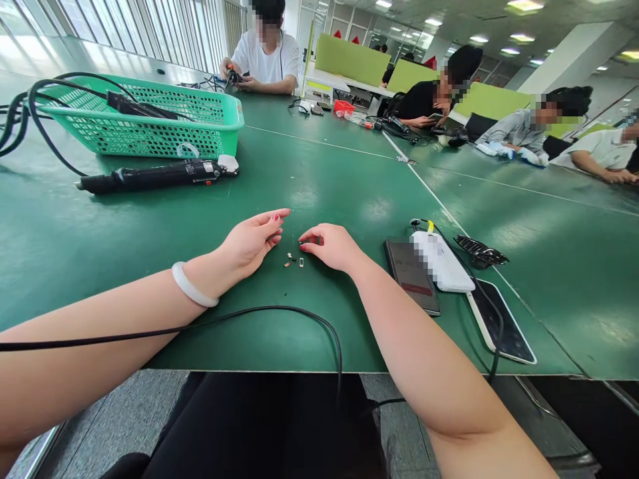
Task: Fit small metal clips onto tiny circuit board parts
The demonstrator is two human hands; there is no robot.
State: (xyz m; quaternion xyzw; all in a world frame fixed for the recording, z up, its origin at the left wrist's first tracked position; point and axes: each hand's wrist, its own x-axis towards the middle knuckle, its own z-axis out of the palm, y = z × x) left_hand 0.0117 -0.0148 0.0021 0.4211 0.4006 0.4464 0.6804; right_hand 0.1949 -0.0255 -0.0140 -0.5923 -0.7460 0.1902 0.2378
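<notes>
My right hand (329,246) is closed in a pinch over the table, with a tiny dark piece at its fingertips, too small to name. To its left, my left hand (254,243) is loosely curled with the index finger stretched out; I see nothing in it. Several tiny parts lie on the green table (279,346) just below the two hands. Among them are a small pale rectangular frame (301,263) and a reddish bit (286,265). A white bracelet (192,286) circles my left wrist.
A green plastic basket (219,126) with cables and a black tool stands at the left. In front of it lies a black electric screwdriver (160,175). On the right are a dark flat box (409,266), a white device (442,263) and a phone (502,322). A black cable (279,308) crosses the front.
</notes>
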